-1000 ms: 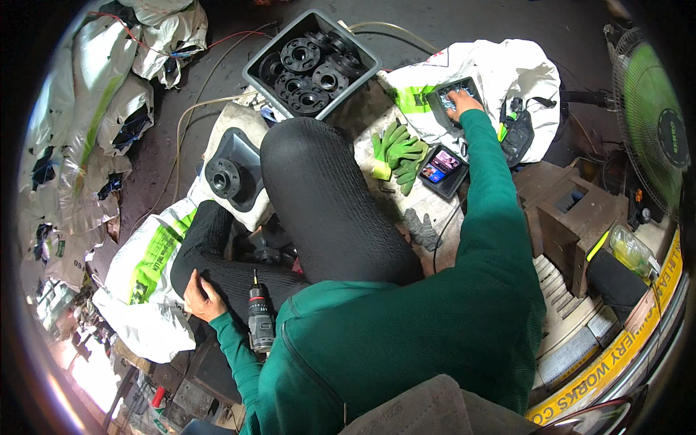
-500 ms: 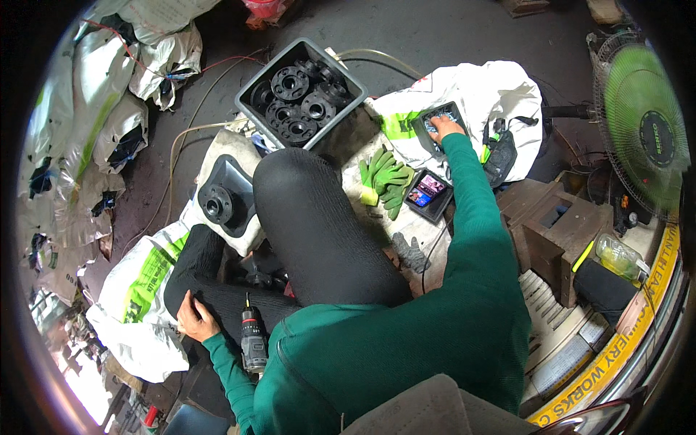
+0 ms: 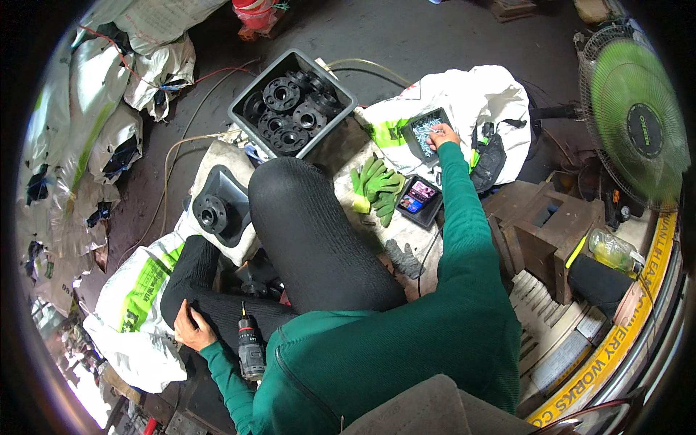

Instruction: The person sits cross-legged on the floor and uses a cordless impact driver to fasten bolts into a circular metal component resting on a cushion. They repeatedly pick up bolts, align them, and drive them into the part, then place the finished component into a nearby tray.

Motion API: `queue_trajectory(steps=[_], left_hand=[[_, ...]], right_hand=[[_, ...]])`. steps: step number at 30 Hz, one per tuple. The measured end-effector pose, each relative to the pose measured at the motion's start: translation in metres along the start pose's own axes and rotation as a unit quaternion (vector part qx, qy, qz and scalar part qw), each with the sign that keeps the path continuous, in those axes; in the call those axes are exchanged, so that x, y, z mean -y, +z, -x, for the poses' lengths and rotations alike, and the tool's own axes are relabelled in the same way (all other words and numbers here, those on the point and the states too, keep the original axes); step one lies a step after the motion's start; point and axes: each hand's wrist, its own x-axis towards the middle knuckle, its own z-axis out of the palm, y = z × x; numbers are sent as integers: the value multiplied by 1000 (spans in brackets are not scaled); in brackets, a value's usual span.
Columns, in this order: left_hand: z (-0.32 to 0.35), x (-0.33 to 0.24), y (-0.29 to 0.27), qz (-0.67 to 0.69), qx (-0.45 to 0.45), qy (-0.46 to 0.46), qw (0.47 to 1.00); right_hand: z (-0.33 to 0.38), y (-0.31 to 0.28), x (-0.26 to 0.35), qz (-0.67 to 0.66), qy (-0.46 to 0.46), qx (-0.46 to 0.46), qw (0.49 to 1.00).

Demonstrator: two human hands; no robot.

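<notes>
My right hand (image 3: 442, 136) is at the near right side of a dark tray (image 3: 416, 145) of small bluish metal pieces (image 3: 428, 125), perhaps screws. Its fingers are bent together over the pieces; what they pinch is too small to make out. My left hand (image 3: 194, 330) rests open beside my bent left knee, holding nothing. A cordless drill (image 3: 251, 349) lies by my left thigh, its bit pointing away from me. One black round flange (image 3: 212, 212) with a centre hole sits in a shallow grey holder (image 3: 230, 190) beyond my left knee.
A grey bin (image 3: 346, 119) holds several black flanges. Green gloves (image 3: 377, 185), a lit phone-like screen (image 3: 419, 197) and a grey glove (image 3: 404, 259) lie between my knee and right arm. A green fan (image 3: 641, 130) and a brown metal block (image 3: 547, 228) stand right.
My right hand has drawn back from the middle of the tray toward its near right side, showing more of the metal pieces. The view has shifted slightly; my left hand stays by the knee.
</notes>
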Motion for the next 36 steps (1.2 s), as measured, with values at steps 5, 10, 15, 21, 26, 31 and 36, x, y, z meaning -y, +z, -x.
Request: queue_trajectory(steps=[5, 10, 15, 21, 26, 31, 36], left_hand=[[1, -1, -1, -8, 8, -6, 1000], [3, -1, -2, 1, -2, -6, 1000], [6, 3, 0, 11, -16, -7, 1000], [9, 7, 2, 8, -26, -6, 1000], [13, 10, 4, 11, -28, -16, 999], [7, 2, -6, 51, -33, -5, 998], [-35, -55, -40, 402, -23, -45, 914]], right_hand=[[-1, -3, 4, -187, 74, 17, 979], [4, -7, 1, -475, 118, 51, 871], [10, -6, -2, -597, 123, 51, 791], [18, -4, 3, -545, 129, 6, 828], [32, -3, 16, -544, 100, 58, 831], [76, -8, 74, -575, 27, 197, 794], [181, 29, 176, -526, -70, 461, 711]])
